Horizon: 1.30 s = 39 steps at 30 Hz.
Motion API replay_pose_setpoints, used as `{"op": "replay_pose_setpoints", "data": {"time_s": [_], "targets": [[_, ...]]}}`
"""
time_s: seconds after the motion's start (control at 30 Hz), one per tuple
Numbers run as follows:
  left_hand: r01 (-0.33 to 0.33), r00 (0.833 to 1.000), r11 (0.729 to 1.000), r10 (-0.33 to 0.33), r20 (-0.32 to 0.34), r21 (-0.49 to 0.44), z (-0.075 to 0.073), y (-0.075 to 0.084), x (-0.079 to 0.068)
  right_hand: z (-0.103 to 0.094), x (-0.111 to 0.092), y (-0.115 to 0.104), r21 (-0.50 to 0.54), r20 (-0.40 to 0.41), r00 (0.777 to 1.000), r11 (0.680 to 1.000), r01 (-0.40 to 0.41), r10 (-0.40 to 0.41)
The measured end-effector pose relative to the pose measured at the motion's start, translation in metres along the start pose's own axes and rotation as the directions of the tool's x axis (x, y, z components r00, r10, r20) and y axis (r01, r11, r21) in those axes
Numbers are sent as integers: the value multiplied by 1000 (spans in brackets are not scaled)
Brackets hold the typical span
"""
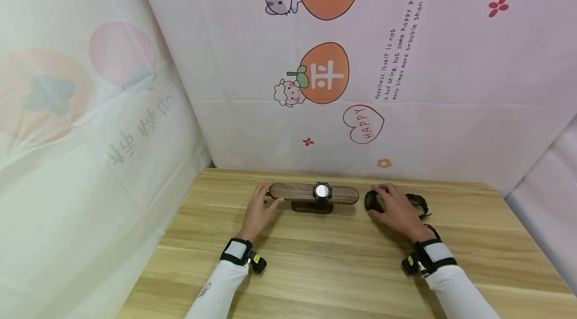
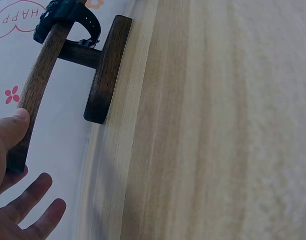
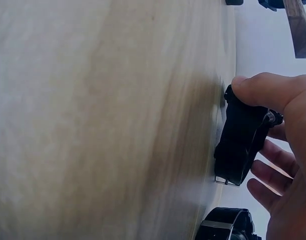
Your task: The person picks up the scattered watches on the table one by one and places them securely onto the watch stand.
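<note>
A dark wooden watch stand (image 1: 288, 191) with a rounded crossbar and a flat base (image 2: 108, 70) stands near the table's back edge. One black wristwatch (image 1: 322, 191) with a round pale face is strapped around the bar, right of its middle. My left hand (image 1: 261, 211) holds the bar's left end, the thumb on the near side and other fingers spread beyond. To the right of the stand, my right hand (image 1: 398, 211) pinches a second black watch (image 3: 238, 132) by its upper edge; its closed strap faces the right wrist camera. Whether it touches the table is unclear.
Another black watch (image 1: 418, 203) lies on the wooden table (image 1: 333, 269) just right of my right hand. A black curved band (image 1: 434, 231) shows partly behind the right wrist. Behind the table hangs a printed white cloth (image 1: 252, 133); a second cloth (image 1: 149, 169) hangs at the left.
</note>
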State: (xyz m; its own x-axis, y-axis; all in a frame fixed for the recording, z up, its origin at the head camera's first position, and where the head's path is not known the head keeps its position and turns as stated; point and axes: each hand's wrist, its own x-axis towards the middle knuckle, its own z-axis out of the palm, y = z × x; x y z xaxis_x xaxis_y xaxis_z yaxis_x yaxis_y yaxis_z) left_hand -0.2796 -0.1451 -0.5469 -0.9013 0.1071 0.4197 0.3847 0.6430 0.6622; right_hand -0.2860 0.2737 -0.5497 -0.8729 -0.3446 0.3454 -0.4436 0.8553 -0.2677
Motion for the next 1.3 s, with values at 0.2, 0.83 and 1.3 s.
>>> {"op": "replay_pose_setpoints", "data": {"time_s": [0.2,0.83,1.3], "targets": [[3,1000,1000,-3,1,11,-1,1,0,-2,0,-2,5,1,1000,1000,-1,1],[-14,1000,1000,14,4,1,1,-3,3,0,-1,-1,1,22,1000,1000,-6,6],[-26,1000,1000,26,1,7,1,-4,3,-2,-2,-4,6,20,1000,1000,-3,3]]}}
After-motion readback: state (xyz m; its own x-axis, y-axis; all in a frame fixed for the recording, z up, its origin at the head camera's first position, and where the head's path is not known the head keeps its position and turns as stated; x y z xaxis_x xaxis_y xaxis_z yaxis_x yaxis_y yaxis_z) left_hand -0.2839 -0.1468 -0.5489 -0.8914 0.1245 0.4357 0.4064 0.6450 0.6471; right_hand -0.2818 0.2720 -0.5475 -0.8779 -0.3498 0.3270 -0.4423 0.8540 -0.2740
